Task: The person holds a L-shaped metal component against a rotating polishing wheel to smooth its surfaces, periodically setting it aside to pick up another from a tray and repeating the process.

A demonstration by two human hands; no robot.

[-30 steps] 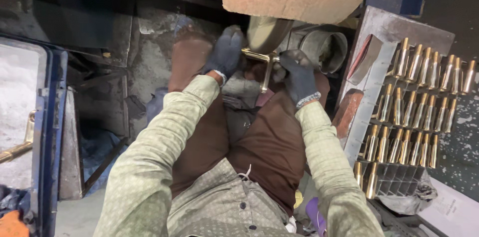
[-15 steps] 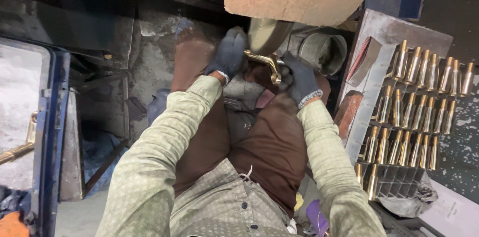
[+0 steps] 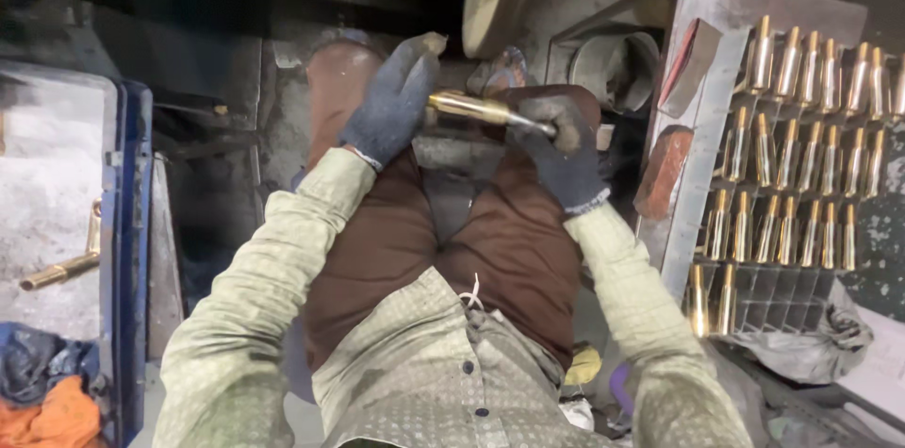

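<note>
Head view: at the right, a grey compartmented rack point(image 3: 702, 212) holds rows of brass tubes point(image 3: 790, 151) standing in its cells; the lowest cells are mostly bare. The brass piece point(image 3: 471, 108) lies nearly level over the person's knees, its long axis running left to right, the thin steel tip pointing right. The gloved left hand point(image 3: 391, 104) is closed around its thick end; the gloved right hand point(image 3: 564, 151) grips the tip. A buffing wheel point(image 3: 488, 9) sits just beyond. Grimy workshop floor; another brass piece point(image 3: 58, 271) lies on the blue-edged tray point(image 3: 127, 250) at left.
</note>
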